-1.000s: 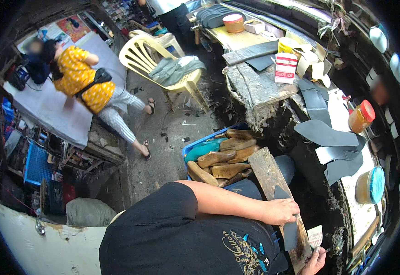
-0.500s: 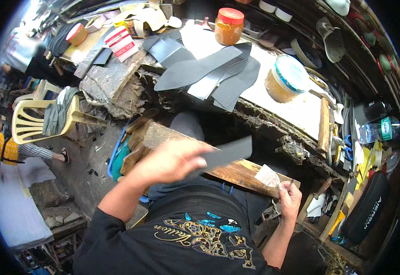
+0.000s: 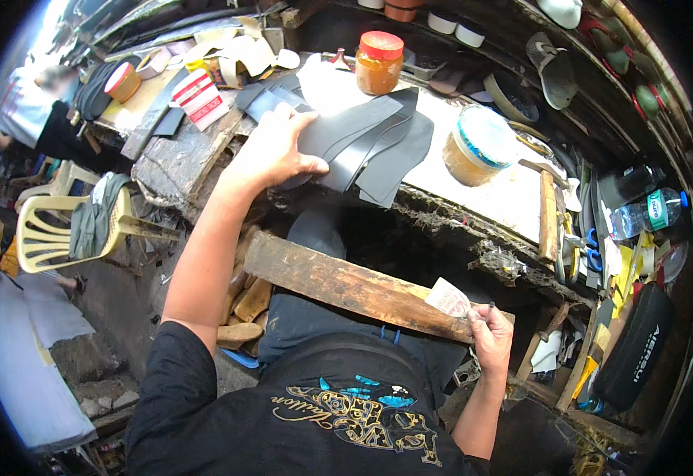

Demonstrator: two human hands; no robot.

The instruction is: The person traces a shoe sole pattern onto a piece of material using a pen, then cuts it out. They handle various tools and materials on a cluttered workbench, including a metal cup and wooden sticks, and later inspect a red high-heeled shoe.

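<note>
Left hand [image 3: 271, 151] moved onto grey sheets [image 3: 366, 143], grip flat; right hand [image 3: 489, 333] pinches paper slip [image 3: 448, 298]; jars [image 3: 378, 62] nearby.

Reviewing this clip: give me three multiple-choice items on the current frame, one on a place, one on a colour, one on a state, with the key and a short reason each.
1. Where does the left hand rest?
A. On the stack of dark grey cut sheets on the workbench
B. On the yellow plastic chair
C. On the wooden board across the lap

2. What colour is the lid of the jar at the back of the bench?
A. Blue
B. Red
C. Green

3. What is the state of the right hand?
A. Flat and open on the bench
B. Empty, hanging at the side
C. Pinching a small pale slip by the board's end

Key: 1 A, the palm lies on the sheets' left edge; 2 B, the lid is plainly red; 3 C, the fingers are closed around the slip.
</note>
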